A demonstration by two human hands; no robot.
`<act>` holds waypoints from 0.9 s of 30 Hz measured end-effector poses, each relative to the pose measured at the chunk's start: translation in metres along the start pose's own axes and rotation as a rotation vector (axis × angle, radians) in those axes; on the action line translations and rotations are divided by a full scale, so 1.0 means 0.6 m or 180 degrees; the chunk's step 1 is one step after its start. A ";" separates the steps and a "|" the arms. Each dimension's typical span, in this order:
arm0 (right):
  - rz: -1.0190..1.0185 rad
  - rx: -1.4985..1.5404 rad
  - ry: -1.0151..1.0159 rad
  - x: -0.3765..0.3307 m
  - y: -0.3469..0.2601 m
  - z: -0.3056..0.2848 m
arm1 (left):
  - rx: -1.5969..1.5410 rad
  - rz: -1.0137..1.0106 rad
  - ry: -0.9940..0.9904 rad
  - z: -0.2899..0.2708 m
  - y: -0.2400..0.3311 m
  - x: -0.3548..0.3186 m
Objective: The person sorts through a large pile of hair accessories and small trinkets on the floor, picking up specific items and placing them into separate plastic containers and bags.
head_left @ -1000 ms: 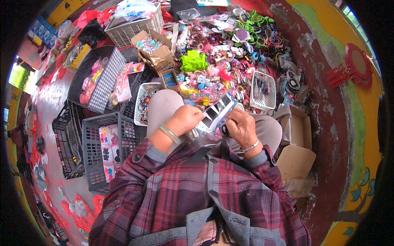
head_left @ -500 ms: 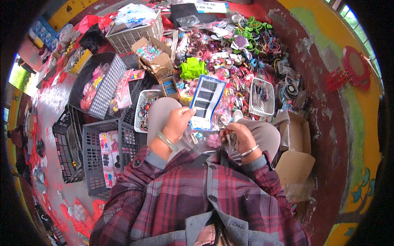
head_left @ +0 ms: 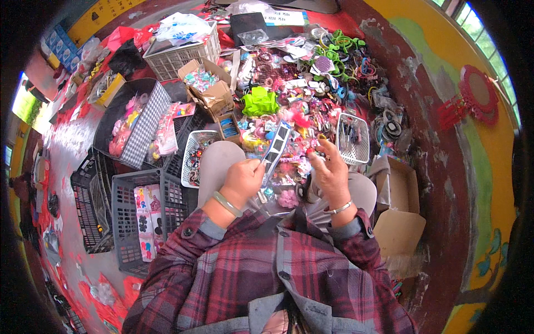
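Note:
My left hand (head_left: 243, 179) is closed on the lower end of a blue-and-white card (head_left: 276, 146) with a column of dark rectangles, held tilted above the pile. The card shows narrow, turned partly edge-on. To its right, my right hand (head_left: 332, 175) is raised over my knee with thumb and fingers apart, and I see nothing in it. Beneath both hands spreads a pile of hair accessories (head_left: 295, 111) in many colours. A pink flower-like piece (head_left: 287, 199) lies between my knees, close to the right hand.
A white basket (head_left: 352, 139) stands to the right and another white basket (head_left: 192, 158) to the left. At left are a grey crate (head_left: 125, 214) and a houndstooth-sided box (head_left: 146, 125). An open cardboard box (head_left: 403, 186) stands at right. Bright green pieces (head_left: 260, 101) lie ahead.
The card has turned from nearly face-on to a narrow slant. My right hand has lifted, its fingers have spread, and the grey crumpled material is out of its grip.

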State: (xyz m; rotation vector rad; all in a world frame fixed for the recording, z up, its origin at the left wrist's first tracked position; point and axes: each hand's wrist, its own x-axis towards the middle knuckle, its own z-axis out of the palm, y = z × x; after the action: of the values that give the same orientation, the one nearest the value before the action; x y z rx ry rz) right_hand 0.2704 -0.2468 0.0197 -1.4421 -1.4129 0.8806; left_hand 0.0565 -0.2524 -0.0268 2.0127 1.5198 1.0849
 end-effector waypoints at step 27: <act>0.1248 0.1572 -0.0444 -0.005 0.078 0.023 | -0.1432 -0.0738 -0.0294 0.009 0.002 -0.005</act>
State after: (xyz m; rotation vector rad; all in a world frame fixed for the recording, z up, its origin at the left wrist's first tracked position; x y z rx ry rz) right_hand 0.2732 -0.2452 -0.0291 -1.3023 -0.9206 1.4852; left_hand 0.0609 -0.2550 -0.0304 1.5214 1.2839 1.1034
